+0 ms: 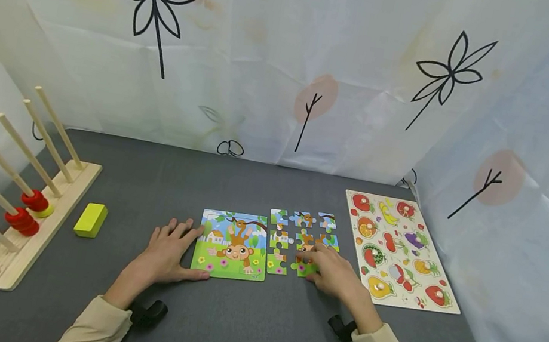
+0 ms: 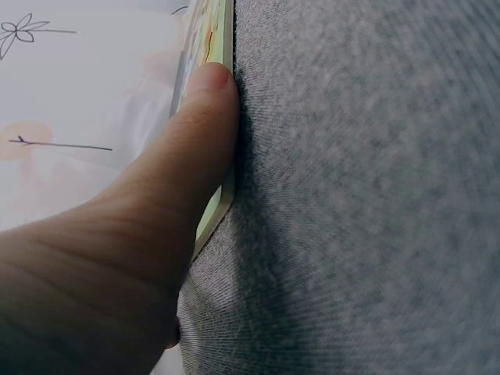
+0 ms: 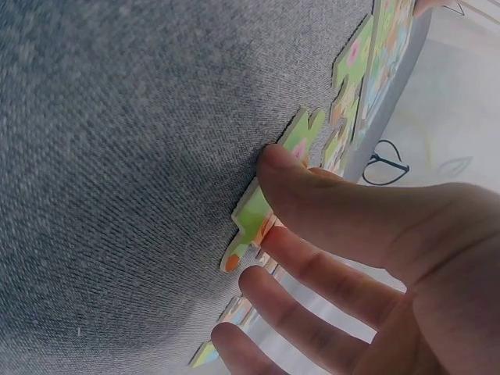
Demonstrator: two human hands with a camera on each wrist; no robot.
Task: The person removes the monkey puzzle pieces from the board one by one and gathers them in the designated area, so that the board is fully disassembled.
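A square monkey picture puzzle board lies flat on the grey table. My left hand rests at its left side with spread fingers, the thumb against the near edge; in the left wrist view that thumb touches the board's rim. Right of the board, loose jigsaw pieces sit in spaced rows. Over the nearest row, my right hand pinches a green jigsaw piece between thumb and index finger, its other fingers loosely bent. The hand partly covers the pieces behind it.
On the right lies a fruit picture board. A wooden peg stand with red rings and a yellow ring is at the left, beside a yellow block. A patterned white curtain borders the back of the table.
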